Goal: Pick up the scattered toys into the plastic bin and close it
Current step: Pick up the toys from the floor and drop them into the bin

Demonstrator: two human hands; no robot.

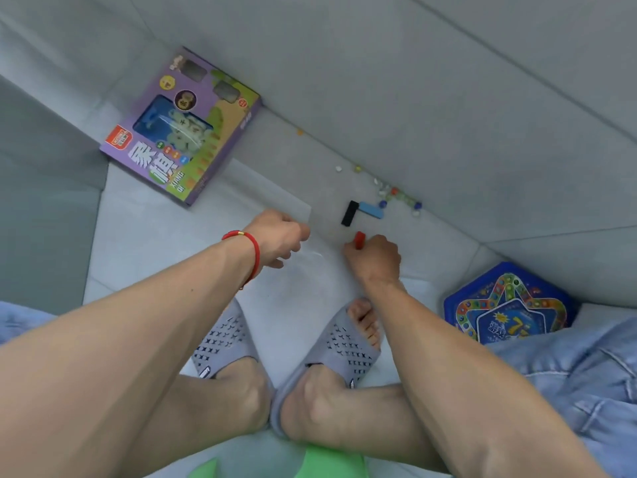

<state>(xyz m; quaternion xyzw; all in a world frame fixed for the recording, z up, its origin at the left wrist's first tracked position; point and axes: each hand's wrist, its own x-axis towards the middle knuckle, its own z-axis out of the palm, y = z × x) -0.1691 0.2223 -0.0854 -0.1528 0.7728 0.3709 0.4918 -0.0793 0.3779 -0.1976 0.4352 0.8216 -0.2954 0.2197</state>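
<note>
A clear plastic bin (275, 236) sits on the pale floor (344, 150) in front of two grey slippers (348, 343). It is see-through and hard to make out, so I cannot tell what is in it. The left hand (279, 241), with a red string (253, 253) on the wrist, curls its fingers on the bin's edge. The right hand (374, 258) pinches a small red block (359, 240). Just beyond lie a black block (349, 213), a blue block (371, 209) and shiny round marbles (396, 194) by the wall. A purple cardboard box (182, 129) lies far left.

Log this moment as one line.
right hand: pinches red block | left hand: curled, contents unclear | black block, blue block, marbles: on floor
</note>
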